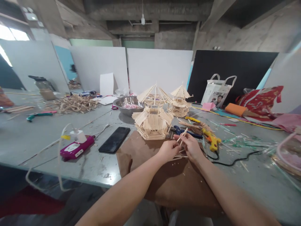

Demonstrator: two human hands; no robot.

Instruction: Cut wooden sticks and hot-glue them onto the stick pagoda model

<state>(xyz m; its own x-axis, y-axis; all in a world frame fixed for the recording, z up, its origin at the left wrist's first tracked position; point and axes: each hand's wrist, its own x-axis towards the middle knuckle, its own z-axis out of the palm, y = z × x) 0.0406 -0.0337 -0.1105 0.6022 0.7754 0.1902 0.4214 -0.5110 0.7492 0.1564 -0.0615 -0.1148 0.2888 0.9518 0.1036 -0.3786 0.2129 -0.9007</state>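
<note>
My right hand [190, 145] pinches thin wooden sticks [183, 133] that point up and to the right. Close beside it, my left hand [169, 149] has its fingers closed at the lower end of the same sticks. More loose sticks [181, 156] lie below the hands on a brown sheet [160, 179]. Just behind stands a pavilion model [154, 121] built of wooden sticks, with a tiered, pointed roof. A second, similar stick pavilion [180, 102] is farther back to the right. Neither hand touches the models.
Right of my hands lie a yellow glue gun [213, 139] with a black cord and blue-handled pliers [188, 131]. A black phone [114, 140] and a purple power strip [77, 147] are at left. Behind are a metal bowl [128, 105] and a stick pile [75, 103].
</note>
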